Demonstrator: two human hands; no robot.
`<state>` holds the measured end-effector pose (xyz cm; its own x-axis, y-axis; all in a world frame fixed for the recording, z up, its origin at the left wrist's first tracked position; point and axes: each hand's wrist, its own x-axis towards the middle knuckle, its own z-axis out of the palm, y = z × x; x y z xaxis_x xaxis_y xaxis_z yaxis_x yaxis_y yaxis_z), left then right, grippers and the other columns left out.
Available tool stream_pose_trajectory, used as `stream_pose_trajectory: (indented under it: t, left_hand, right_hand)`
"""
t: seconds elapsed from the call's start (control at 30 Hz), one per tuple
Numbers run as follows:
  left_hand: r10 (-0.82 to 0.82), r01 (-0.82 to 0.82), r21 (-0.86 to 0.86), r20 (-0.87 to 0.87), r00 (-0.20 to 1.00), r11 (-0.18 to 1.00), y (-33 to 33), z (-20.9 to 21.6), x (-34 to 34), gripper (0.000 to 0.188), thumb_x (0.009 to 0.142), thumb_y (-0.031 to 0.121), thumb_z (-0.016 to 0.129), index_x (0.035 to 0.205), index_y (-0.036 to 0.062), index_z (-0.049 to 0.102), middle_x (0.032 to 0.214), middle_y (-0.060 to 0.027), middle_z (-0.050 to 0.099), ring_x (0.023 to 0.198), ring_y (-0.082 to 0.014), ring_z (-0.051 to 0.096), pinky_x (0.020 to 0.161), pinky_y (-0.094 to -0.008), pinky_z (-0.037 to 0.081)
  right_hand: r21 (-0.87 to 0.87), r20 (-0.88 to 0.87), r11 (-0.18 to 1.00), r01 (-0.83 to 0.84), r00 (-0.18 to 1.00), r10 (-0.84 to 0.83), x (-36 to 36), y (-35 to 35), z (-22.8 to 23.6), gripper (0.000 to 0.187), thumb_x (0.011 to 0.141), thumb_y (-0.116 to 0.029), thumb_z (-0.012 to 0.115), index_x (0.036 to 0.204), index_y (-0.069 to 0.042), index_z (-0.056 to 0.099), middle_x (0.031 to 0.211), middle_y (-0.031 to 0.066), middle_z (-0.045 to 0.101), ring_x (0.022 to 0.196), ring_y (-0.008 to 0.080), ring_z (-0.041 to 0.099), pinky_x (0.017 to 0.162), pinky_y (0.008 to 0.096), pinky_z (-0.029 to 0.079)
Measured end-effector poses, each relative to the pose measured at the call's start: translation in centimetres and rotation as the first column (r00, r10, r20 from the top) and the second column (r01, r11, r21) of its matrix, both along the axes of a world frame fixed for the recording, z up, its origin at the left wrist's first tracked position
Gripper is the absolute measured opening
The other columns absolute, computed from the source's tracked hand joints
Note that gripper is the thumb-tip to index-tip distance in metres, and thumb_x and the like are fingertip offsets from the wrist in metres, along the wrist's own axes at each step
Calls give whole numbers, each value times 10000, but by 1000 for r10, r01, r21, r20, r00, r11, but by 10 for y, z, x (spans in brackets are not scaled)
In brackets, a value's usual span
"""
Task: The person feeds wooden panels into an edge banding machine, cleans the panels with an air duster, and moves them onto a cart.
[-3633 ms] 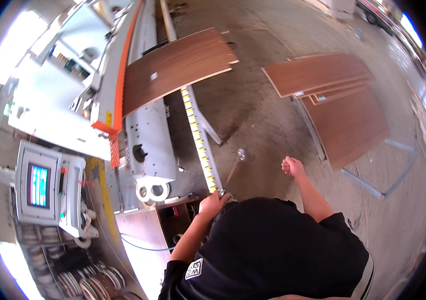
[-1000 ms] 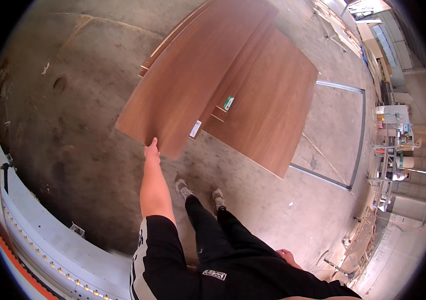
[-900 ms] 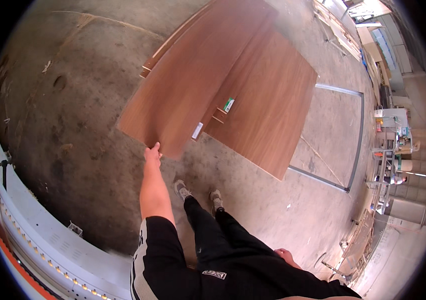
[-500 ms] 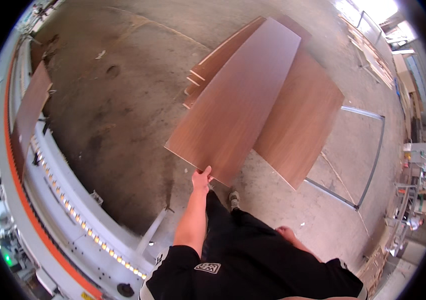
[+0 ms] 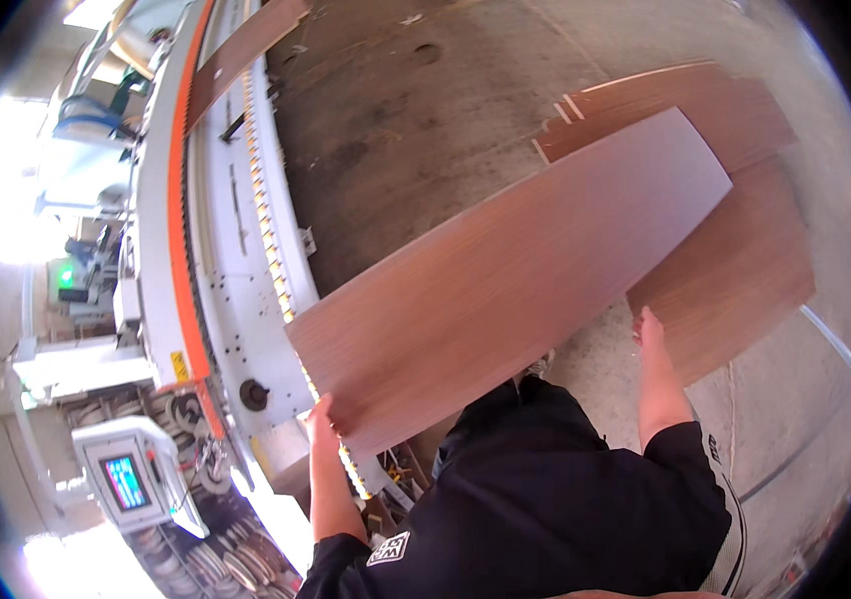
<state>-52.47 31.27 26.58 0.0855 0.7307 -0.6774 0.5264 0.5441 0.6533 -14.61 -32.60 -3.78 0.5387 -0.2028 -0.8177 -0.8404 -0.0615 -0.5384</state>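
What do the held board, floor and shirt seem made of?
Held board: probably wood-based panel, satin brown veneer or laminate; fine grain, pale sheen toward its far end.
Floor: likely bare concrete, dull and stained.
Shirt: matte black fabric, draping over the body; fibre unclear.

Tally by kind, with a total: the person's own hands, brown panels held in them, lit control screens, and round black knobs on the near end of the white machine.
Left hand and right hand: 2
Held brown panel: 1
Lit control screen: 1
Round black knob: 1
Total: 5
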Motion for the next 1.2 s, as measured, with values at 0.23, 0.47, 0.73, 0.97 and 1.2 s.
stream_pose_trajectory:
  t: [0.23,0.47,0.73,0.97,1.2]
  left_hand:
    - [287,-281,262,16,958,923,65,14,-220,600,1021,418,504,1437,-14,484,1375,-176,581,1181,-344,623,1015,-486,506]
    - [452,36,711,-485,749,703,81,-24,-274,527,984,524,507,1097,41,687,1050,-189,728,963,-389,684,860,-493,513]
    - [322,317,674,-645,693,667,64,-34,-269,448,996,472,509,1132,62,630,1115,-178,685,1060,-384,640,903,-478,495]
    - [265,496,655,-718,643,570,117,-45,-300,537,994,410,529,1408,71,490,1424,-142,539,1333,-326,470,1116,-503,323]
    - [39,660,597,-754,656,456,107,-44,-322,566,969,355,557,1466,95,479,1576,-93,404,1481,-297,319,1222,-494,207]
  right_hand:
    - [212,-215,882,422,900,-379,21,101,17,782,966,-607,492,1517,-63,382,1480,109,498,1342,260,462,1097,508,363]
    - [323,44,862,391,903,-427,-23,157,-1,523,1004,-345,368,1378,-20,535,1439,129,522,1274,322,508,1097,456,413]
    - [50,188,920,390,901,-392,-57,135,78,529,974,-286,339,1300,59,571,1389,161,556,1233,333,527,1096,416,405]
    - [142,257,935,325,900,-352,-126,138,131,619,1004,-378,290,1428,32,479,1551,163,421,1385,309,416,1184,420,300]
    - [112,27,966,232,971,-237,-249,195,230,609,987,-445,381,1414,-22,483,1471,156,475,1298,327,467,1100,484,379]
